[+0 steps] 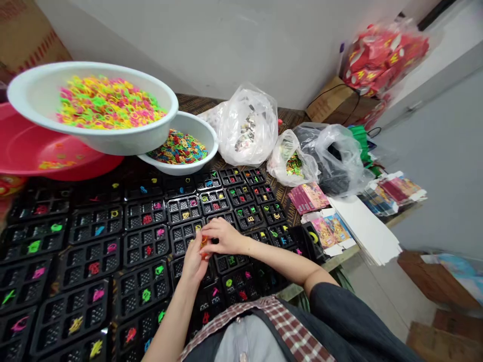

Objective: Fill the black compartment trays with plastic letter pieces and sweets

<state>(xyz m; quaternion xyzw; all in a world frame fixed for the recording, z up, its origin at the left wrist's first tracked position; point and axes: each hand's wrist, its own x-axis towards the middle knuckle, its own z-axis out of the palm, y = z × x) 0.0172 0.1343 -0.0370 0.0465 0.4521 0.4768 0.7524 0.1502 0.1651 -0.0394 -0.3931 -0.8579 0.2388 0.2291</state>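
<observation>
My left hand (195, 259) and my right hand (224, 236) meet over the black compartment trays (143, 244). Between them are small orange plastic pieces (204, 245), partly covered by the fingers, so their exact shape is hidden. My left hand is closed around these pieces, and the bent fingers of my right hand pinch at them from the other side. Around the hands the trays lie in rows, with small coloured plastic pieces, such as a green one (146, 295) and a red one (147, 219), in some compartments.
A large white basin (154, 85) of bright plastic rings rests over a red basin (22, 146). Behind the trays stand a smaller white basin (206, 131) and plastic bags (264, 113). Printed cards (309, 197) and white sheets (366, 231) lie along the right edge.
</observation>
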